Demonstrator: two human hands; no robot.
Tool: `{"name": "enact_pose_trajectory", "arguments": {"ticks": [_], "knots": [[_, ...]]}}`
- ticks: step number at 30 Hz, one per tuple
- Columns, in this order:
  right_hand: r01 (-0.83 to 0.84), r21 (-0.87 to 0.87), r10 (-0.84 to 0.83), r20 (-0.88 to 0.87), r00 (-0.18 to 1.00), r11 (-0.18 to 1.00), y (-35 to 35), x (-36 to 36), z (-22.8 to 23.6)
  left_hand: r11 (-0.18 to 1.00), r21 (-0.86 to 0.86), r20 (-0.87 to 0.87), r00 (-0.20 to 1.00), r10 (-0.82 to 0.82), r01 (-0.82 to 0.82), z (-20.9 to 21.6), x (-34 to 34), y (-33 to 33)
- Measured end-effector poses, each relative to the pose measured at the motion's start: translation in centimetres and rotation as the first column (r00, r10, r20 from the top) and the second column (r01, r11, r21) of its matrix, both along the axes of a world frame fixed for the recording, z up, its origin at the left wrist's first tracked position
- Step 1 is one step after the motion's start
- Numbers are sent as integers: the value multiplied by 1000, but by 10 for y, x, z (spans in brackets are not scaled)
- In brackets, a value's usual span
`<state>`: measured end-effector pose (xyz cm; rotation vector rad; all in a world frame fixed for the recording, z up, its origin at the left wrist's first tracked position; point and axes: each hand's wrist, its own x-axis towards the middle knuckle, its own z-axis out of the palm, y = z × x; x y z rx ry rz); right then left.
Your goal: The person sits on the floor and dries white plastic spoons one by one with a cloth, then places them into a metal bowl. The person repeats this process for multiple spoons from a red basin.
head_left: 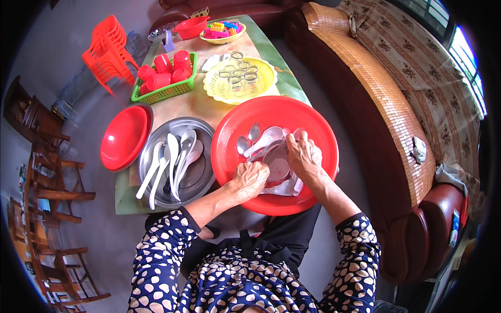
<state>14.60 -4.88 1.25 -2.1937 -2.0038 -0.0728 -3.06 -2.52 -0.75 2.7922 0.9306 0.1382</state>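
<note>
A wide red basin (225,136) sits before me at the table's near end. Inside it my left hand (249,180) is closed at the near-left edge of a clear round bowl (276,159). Bent over the bowl's right side is my right hand (305,155), with its fingers curled and white cloth showing beside them. More of that white cloth (284,188) lies under the bowl. Left of the bowl are a white soup spoon (270,136) and two small metal spoons (243,145). My fingers partly hide the bowl's rim.
Left of the red basin, a grey metal basin (204,175) holds several spoons. Beside it lies a red plate-like basin (124,138). Farther back are a green basket (172,93) of red cups and a yellow scalloped tray (215,89) with glasses. A sofa (360,172) runs along the right.
</note>
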Motion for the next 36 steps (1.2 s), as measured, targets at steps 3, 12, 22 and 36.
{"name": "enact_pose_trajectory", "arguments": {"ticks": [3,12,22,36], "knots": [[109,65,-97,-153,983,992,1,9,-1,998,-59,8,1000,30,-30,-2,-3,5],[121,23,-89,-550,831,992,-6,24,7,993,-119,126,992,7,8,0,-6,12],[3,0,-3,-132,991,1000,-11,20,1,999,-40,160,987,-22,29,-16,-12,18],[-139,102,171,-485,858,985,-15,13,-1,173,-958,271,522,809,229,22,9,30]]}}
